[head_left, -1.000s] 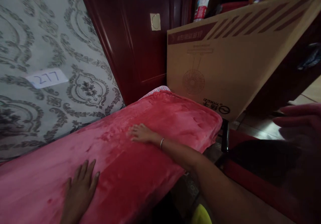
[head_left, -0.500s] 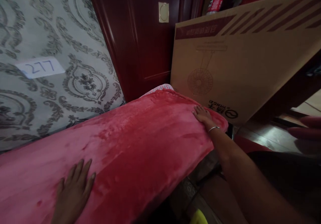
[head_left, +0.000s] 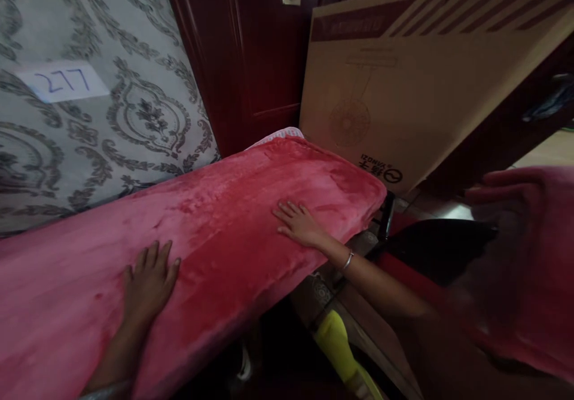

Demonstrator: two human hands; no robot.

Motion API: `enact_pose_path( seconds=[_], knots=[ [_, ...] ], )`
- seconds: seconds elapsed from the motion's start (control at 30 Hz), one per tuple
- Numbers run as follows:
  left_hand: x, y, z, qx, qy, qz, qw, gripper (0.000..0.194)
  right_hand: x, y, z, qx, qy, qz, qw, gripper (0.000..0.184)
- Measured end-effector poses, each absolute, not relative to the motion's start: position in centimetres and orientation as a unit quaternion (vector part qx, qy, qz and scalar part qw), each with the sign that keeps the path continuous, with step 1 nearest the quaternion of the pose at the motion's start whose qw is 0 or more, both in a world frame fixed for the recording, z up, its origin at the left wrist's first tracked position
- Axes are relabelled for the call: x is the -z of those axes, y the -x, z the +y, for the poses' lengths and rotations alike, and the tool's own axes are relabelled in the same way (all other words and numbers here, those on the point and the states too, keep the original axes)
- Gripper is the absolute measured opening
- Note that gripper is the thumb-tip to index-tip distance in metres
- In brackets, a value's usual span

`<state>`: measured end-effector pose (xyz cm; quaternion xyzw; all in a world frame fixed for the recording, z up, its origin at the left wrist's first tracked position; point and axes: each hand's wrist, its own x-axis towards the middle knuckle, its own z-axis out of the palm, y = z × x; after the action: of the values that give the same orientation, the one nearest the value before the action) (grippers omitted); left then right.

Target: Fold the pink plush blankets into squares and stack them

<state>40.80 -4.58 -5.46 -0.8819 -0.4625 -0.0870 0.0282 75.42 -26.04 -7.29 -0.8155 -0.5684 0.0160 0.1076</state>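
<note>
The red plush cover [head_left: 233, 223], its nap patched light and dark, runs along a patterned wall [head_left: 147, 113] toward dark red woodwork [head_left: 264, 59] and a cardboard box [head_left: 403, 83]. The left hand [head_left: 149, 283] and right hand [head_left: 301, 225] lie on it palms down — each grip loose, fingers apart.

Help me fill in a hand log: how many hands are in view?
2. The left hand is spread on the red cover at lower left; the right hand is spread on it nearer the cardboard box. No others show.
</note>
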Motion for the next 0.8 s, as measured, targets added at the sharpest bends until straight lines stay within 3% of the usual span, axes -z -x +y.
enact_pose_path(
  seconds=[0.37,0.47,0.6,0.8],
  knots=[
    [5.6,-41.1,-4.1,0.103,0.884,-0.455,0.009,0.063,6.7,-84.8,-38.0,0.065,0.978,-0.177,0.087,0.055],
    [5.5,-41.1,-4.9,0.082,0.885,-0.457,0.020,0.062,7.3,-81.7,-34.9,0.061,0.958,-0.258,0.113,0.054],
    [5.4,-40.6,-5.9,0.080,0.889,-0.450,0.037,0.061,8.3,-73.5,-28.1,0.049,0.840,-0.513,0.169,0.056],
    [5.5,-39.1,-6.1,0.066,0.890,-0.450,0.015,0.062,9.0,-64.8,-23.7,-0.007,0.775,-0.624,0.100,0.056]
  ],
)
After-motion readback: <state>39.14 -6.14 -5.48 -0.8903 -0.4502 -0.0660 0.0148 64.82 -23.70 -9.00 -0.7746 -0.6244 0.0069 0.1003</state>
